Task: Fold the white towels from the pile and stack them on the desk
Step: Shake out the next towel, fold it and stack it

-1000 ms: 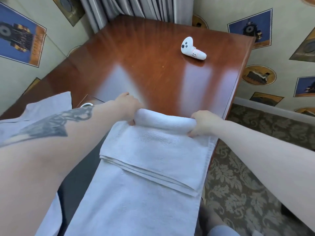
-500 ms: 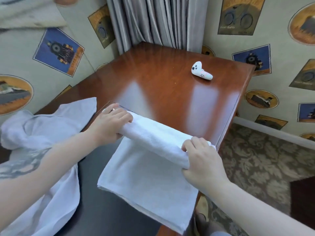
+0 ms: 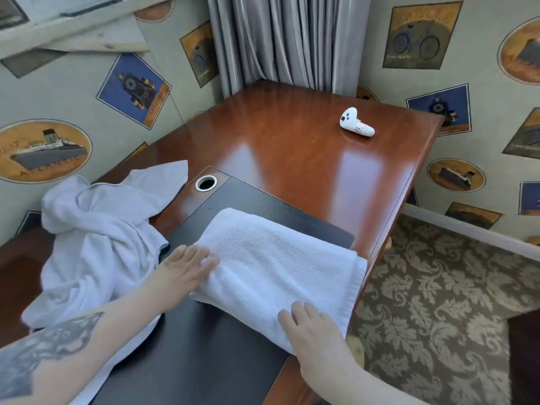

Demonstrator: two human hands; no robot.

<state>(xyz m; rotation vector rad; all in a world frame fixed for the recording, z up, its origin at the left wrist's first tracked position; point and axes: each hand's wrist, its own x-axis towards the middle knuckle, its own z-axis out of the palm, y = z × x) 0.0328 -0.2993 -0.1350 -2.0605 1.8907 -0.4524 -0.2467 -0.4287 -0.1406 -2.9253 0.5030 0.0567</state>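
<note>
Since half a second ago, both grips were released and flattened: left hand [image 3: 182,268] and right hand [image 3: 311,327] press, fingers straight, on the folded white terry towel [image 3: 274,270]. Its long axis runs between them; the crumpled white towel pile [image 3: 99,229] lies just left of the left grip on the surface [image 3: 292,153].

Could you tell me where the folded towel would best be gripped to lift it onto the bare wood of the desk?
Probably the two short ends of the folded towel, one hand from each side. It lies flat and thick on the dark desk pad, and the left hand and right hand already rest flat near those ends.
</note>
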